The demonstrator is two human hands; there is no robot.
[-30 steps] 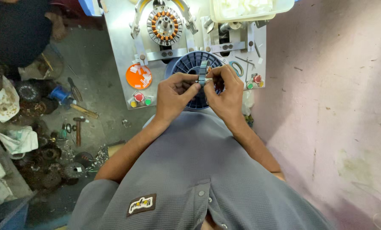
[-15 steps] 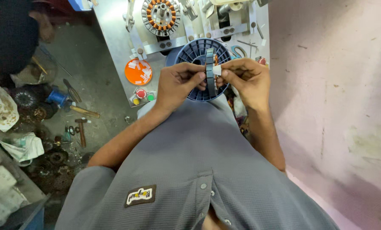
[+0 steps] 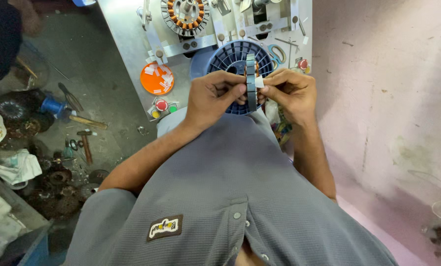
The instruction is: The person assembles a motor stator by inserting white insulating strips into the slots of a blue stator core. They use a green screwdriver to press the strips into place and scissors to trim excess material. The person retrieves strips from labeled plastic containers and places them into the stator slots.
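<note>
Both hands are meeting over a dark ring-shaped stator core (image 3: 251, 81), which is standing on edge at chest height in front of the grey shirt (image 3: 230, 197). Left hand (image 3: 214, 96) is gripping the core's near side with curled fingers, thumb pressing against the rim, while the right hand (image 3: 289, 91) is pinching a small white slip of paper (image 3: 259, 82) against the core's right face. Just behind the core, a blue ribbed plastic disc (image 3: 232, 56) is lying on the metal workbench (image 3: 126, 44). Further back on the bench, a wound stator with copper coils (image 3: 185, 15) is sitting in a fixture, and an orange round dish (image 3: 157, 78) with white paper slips is resting to the left, near red, yellow and green push buttons (image 3: 162, 108). On the floor at left, a hammer (image 3: 85, 143), rags and dark metal parts are lying scattered, well apart from the hands.
</note>
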